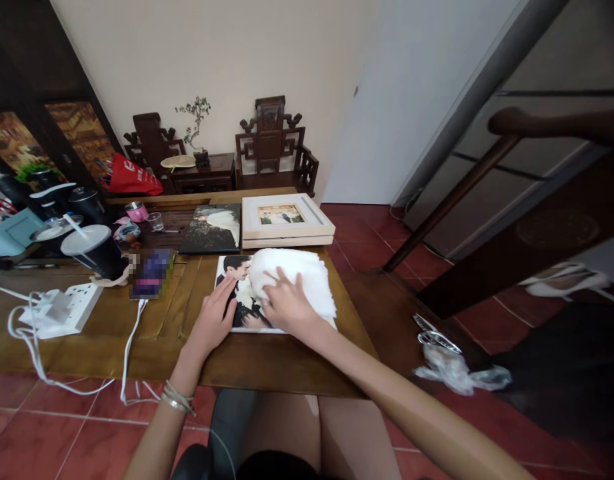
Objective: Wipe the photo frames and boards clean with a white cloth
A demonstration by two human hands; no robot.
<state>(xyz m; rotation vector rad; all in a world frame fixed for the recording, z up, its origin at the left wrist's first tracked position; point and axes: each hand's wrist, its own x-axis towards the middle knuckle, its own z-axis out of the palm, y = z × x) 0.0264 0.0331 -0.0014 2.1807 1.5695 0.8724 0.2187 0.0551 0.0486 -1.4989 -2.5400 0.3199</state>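
Note:
My left hand (215, 319) lies flat on the left side of a photo print (244, 303), fingers stretched out. The print shows a person in a dark suit and a pale figure. A fluffy white cloth (314, 283) covers the print's right part. My right hand (289, 301) presses down on the cloth's left part with fingers spread. Much of the picture is hidden under the cloth and my hands.
Behind lie a white-framed picture (281, 220) and a dark photo panel (211, 228). At left are a phone (151, 273), a lidded cup with a straw (94, 250), and a power strip (71, 310) with white cables. Scissors (437, 335) and clear plastic (451, 370) lie at right.

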